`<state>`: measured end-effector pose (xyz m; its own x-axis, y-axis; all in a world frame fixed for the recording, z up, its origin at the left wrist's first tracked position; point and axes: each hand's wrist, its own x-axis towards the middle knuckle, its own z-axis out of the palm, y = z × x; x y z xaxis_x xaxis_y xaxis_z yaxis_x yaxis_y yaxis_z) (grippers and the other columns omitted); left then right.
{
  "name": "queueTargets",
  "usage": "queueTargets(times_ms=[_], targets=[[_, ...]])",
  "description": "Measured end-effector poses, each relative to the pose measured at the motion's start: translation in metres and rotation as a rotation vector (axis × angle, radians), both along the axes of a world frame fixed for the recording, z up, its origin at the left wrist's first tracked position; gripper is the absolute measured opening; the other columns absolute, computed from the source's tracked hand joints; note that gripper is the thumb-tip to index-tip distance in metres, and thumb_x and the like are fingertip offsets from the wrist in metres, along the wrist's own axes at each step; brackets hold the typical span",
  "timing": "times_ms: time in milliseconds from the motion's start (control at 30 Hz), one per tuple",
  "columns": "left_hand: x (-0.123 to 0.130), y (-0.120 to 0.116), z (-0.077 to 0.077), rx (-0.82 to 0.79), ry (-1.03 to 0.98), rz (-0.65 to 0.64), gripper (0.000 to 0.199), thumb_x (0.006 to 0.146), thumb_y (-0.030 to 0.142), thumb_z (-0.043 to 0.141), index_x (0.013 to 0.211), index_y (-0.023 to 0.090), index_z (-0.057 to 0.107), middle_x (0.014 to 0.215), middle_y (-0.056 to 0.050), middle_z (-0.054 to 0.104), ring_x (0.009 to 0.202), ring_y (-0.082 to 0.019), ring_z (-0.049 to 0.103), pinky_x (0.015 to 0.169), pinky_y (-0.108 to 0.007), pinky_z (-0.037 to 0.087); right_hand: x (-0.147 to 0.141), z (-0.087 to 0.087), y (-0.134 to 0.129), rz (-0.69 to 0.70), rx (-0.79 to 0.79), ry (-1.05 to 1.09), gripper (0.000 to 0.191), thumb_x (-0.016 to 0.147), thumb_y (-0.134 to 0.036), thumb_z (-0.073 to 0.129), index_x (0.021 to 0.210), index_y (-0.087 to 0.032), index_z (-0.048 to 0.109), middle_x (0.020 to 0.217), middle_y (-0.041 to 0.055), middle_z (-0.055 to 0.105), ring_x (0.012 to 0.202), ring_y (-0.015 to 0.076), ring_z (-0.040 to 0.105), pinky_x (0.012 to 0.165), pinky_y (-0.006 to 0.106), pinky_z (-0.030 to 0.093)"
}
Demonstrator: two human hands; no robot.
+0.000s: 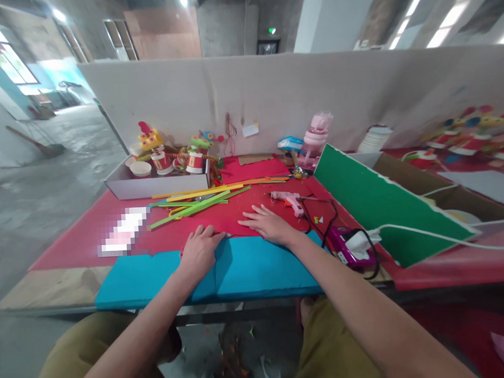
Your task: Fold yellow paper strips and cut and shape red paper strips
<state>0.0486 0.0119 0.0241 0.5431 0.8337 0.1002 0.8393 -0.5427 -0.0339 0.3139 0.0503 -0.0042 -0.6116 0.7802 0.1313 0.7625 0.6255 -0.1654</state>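
Observation:
My left hand [199,249] rests at the far edge of a blue board [247,270], fingers curled and pressed down. A small pale tip shows by its thumb, and what it belongs to is hidden. To the right, my right hand [270,224] lies with fingers spread on the red sheet [214,224] covering the table. Beyond my hands are green paper strips [198,207] and yellow strips [194,193]. A pink glue gun [292,201] lies just past my right hand.
A white box [160,187] with paper-cup figures stands back left. At right are a purple power strip [349,249] with cables and a green-sided box [373,206]. A pink bottle [316,136] stands by the partition [273,93]. Paper scraps litter the floor.

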Motion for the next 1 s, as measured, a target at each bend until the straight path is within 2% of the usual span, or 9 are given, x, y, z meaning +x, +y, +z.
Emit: queueTargets(times_ms=[267,433,767,867,1000], targets=[[0.005,-0.001,0.0,-0.024,0.001,-0.005,0.048,0.089,0.012,0.038,0.131,0.028,0.055,0.111,-0.009,0.057,0.099,-0.024,0.045,0.083,-0.034,0.04,-0.001,0.0,-0.002,-0.037,-0.006,-0.022,0.052,0.092,-0.018,0.043,0.141,-0.036,0.042,0.15,0.0003,0.038,0.142,0.028,0.023,0.114,0.054,0.016],[0.008,-0.003,0.001,-0.024,-0.004,-0.014,0.045,0.092,0.016,0.037,0.13,0.027,0.056,0.11,-0.009,0.057,0.099,-0.024,0.045,0.082,-0.034,0.04,-0.002,0.001,-0.004,-0.05,-0.019,-0.009,0.052,0.093,-0.017,0.042,0.141,-0.035,0.041,0.151,0.0018,0.036,0.143,0.0276,0.02,0.114,0.054,0.015],[0.019,-0.005,0.001,-0.035,-0.008,-0.032,0.044,0.092,0.015,0.038,0.129,0.029,0.057,0.108,-0.008,0.057,0.097,-0.023,0.046,0.081,-0.033,0.04,-0.005,0.002,-0.006,-0.068,-0.023,-0.008,0.049,0.095,-0.019,0.04,0.141,-0.035,0.042,0.15,0.0024,0.039,0.142,0.0266,0.024,0.113,0.054,0.019],[0.018,-0.006,-0.001,-0.027,-0.014,-0.038,0.043,0.093,0.017,0.036,0.13,0.028,0.056,0.11,-0.008,0.057,0.098,-0.023,0.046,0.082,-0.033,0.04,0.001,0.002,-0.002,-0.076,-0.001,0.063,0.043,0.096,-0.025,0.043,0.138,-0.031,0.048,0.148,0.0061,0.041,0.14,0.0281,0.029,0.112,0.054,0.022],[0.017,0.0,-0.001,-0.018,-0.015,-0.028,0.045,0.091,0.015,0.038,0.13,0.028,0.056,0.112,-0.008,0.057,0.1,-0.024,0.046,0.082,-0.034,0.04,0.021,0.006,0.005,-0.089,0.024,0.236,0.04,0.093,-0.027,0.05,0.132,-0.024,0.056,0.139,0.0118,0.052,0.129,0.0254,0.047,0.107,0.045,0.034]])
